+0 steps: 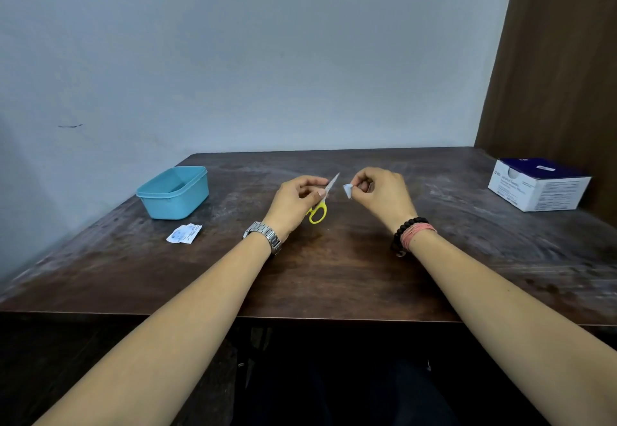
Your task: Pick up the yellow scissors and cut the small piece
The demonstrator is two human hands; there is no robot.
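Observation:
My left hand (295, 200) grips a pair of scissors (322, 203) with yellow handles above the middle of the dark wooden table (334, 275). Its blades are together and point up and to the right. My right hand (384, 193) pinches a small folded white pad (348, 189) between thumb and fingers, just right of the blade tips. A short gap separates the pad from the blades. A metal watch is on my left wrist, and beads and a pink band are on my right wrist.
A light blue plastic tub (173, 197) stands open at the back left. A torn white sachet (184, 233) lies in front of it. A white and dark blue carton (539, 183) sits at the right, next to a brown panel. A pale wall backs the table.

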